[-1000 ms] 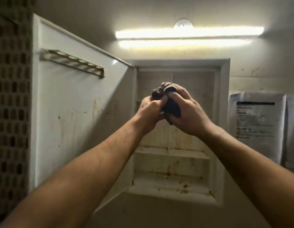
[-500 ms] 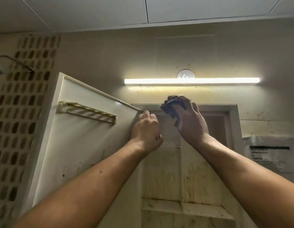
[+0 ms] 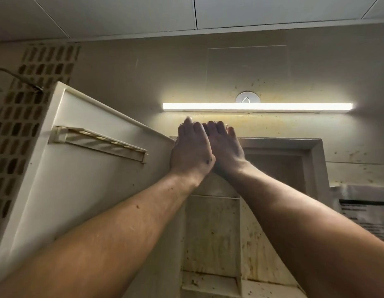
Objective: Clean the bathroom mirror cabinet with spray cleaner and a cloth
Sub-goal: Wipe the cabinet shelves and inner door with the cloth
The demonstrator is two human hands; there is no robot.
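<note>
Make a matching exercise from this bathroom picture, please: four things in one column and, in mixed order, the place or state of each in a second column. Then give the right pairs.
Things
1. light bar
2. cabinet door
3. paper notice
4. left hand

Places or states
A. on the wall to the right of the cabinet
B. swung open to the left
C. lit, on the wall above the cabinet
D. raised at the cabinet's top edge, next to the right hand

Pairs: 1-C, 2-B, 3-A, 4-D
</note>
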